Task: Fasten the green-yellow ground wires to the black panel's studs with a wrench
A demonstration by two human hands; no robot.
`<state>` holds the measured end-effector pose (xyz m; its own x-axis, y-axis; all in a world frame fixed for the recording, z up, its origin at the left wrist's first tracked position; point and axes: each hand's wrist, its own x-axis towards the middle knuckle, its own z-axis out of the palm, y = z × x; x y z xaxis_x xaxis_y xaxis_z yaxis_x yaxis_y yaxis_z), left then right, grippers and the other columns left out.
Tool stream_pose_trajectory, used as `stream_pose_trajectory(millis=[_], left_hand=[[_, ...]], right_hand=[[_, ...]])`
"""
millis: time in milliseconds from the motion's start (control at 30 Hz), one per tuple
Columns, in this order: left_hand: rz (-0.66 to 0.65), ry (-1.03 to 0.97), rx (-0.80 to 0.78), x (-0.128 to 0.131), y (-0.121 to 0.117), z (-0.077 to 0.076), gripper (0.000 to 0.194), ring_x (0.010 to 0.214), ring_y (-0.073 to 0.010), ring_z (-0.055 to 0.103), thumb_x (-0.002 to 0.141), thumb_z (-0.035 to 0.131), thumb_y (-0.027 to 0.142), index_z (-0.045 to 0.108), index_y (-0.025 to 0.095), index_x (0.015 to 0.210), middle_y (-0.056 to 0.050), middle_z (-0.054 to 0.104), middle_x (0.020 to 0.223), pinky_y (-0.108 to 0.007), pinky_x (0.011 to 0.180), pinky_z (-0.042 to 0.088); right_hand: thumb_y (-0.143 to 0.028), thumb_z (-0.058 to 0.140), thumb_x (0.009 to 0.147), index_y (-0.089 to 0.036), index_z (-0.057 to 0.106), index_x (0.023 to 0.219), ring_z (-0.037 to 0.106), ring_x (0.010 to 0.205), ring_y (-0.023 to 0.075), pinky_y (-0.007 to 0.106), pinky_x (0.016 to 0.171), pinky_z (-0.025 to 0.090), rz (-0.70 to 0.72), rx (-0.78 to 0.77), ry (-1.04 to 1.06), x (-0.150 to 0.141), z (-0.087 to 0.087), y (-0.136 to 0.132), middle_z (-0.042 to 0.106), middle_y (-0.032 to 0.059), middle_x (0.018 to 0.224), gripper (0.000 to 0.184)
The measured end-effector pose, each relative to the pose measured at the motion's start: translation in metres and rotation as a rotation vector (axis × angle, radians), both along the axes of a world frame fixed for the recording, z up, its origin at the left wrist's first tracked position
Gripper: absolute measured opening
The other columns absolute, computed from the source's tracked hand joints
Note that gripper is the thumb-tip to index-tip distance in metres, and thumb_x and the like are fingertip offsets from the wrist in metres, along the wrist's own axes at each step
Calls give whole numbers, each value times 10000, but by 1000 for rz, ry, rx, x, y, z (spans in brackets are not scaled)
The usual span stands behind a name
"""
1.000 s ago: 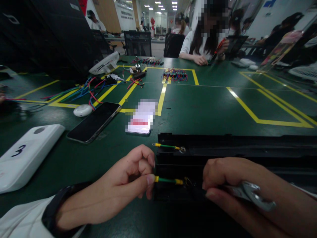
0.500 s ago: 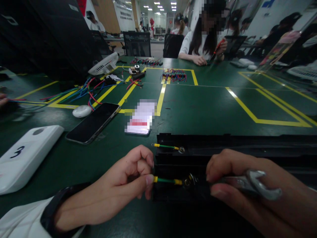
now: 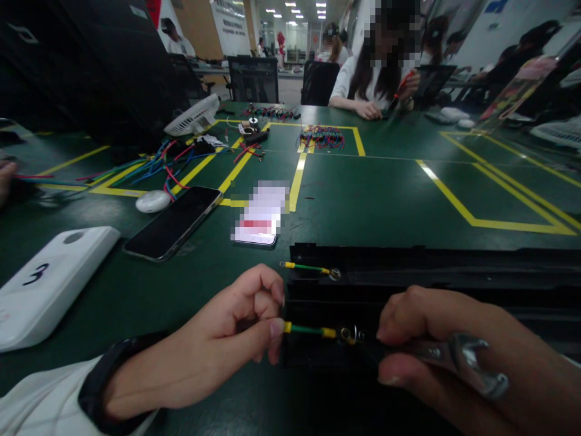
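Note:
My left hand (image 3: 249, 327) pinches one end of a short green-and-yellow ground wire (image 3: 308, 330). The wire's ring terminal lies at a nut or bolt (image 3: 348, 335) in the nearer black metal channel (image 3: 313, 357). Held in my right hand (image 3: 426, 339) is a wrench (image 3: 472, 360), its open jaw pointing back toward my wrist; the other end, near the bolt, is hard to make out. A second black channel (image 3: 422, 266) lies just behind, with a like ground wire (image 3: 311, 268) fixed to it by a nut.
Left of the channels are a lit phone (image 3: 261, 212), a dark phone (image 3: 175, 224), a white case (image 3: 152, 201) and a white device marked 3 (image 3: 54, 281). Loose wires (image 3: 158, 163) and a wire bundle (image 3: 321, 137) lie farther back. Across the table a person (image 3: 367, 91) holds a red-handled screwdriver.
My right hand has tilted and turned the wrench slightly, its open jaw now lower. The left hand keeps its pinch on the wire. The whole view has shifted a little.

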<state>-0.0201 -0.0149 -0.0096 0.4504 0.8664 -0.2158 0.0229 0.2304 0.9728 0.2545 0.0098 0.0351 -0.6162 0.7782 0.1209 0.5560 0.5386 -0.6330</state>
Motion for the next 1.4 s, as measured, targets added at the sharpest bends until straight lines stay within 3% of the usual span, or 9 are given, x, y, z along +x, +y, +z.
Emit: stream_pose_trajectory(millis=[400,567,667,1100,1233,1267,1300,1333,1400], left_hand=[[5,13,16,0,1,0,99,641,-100,537,989,538,183,455,225,1024,59,622,727,-216,588,404],[9,-3,13,0,0,0,97,646,-101,543,993,536,180,456,228,1021,60,622,728,-213,587,403],[-1,2,20,0,0,1,100,640,-96,537,998,527,165,457,229,1030,61,634,730,-207,586,401],[10,-32,17,-1,0,-3,82,644,-92,544,1011,534,174,475,228,1029,58,636,731,-201,593,412],[10,-23,19,-1,0,-3,82,651,-99,550,1015,533,177,477,230,1044,47,649,746,-209,602,421],[8,-15,9,-1,-1,-3,85,651,-99,549,1015,531,172,479,230,1048,44,653,752,-207,596,414],[3,-18,14,-1,-1,-3,87,647,-100,549,1015,533,173,478,231,1048,46,650,746,-206,588,408],[0,-17,12,-1,-1,-4,88,648,-100,549,1016,533,172,478,232,1047,46,649,747,-206,585,405],[-4,-20,16,-2,-1,-5,86,651,-99,550,1019,530,173,477,235,1044,49,647,750,-205,587,404]], right_hand=[[-624,602,923,-278,604,737,536,397,109,213,356,389,-21,29,31,0,-5,-1,664,-51,598,392],[-297,668,909,-273,616,777,562,460,114,205,420,436,41,20,-3,-4,1,1,651,-61,620,143],[-190,606,906,-272,596,792,562,488,112,203,448,449,48,-11,-17,-7,5,3,636,-65,643,140],[-254,584,939,-331,640,847,636,576,133,225,494,480,-19,-86,-64,1,6,1,689,-84,717,132],[-232,625,891,-323,605,897,565,452,108,170,356,417,1,60,128,5,8,5,639,-92,636,93],[-261,623,902,-318,598,891,596,492,119,165,371,448,-6,72,122,6,8,5,661,-77,673,64],[-231,612,922,-314,598,905,641,563,140,186,439,512,-38,-32,-49,6,8,4,682,-59,722,86],[-251,596,921,-307,597,881,589,479,127,191,401,489,5,-50,-44,6,7,4,667,-57,683,69],[-254,568,930,-299,588,851,627,502,135,203,423,518,-61,-50,-71,5,6,2,673,-44,693,93]])
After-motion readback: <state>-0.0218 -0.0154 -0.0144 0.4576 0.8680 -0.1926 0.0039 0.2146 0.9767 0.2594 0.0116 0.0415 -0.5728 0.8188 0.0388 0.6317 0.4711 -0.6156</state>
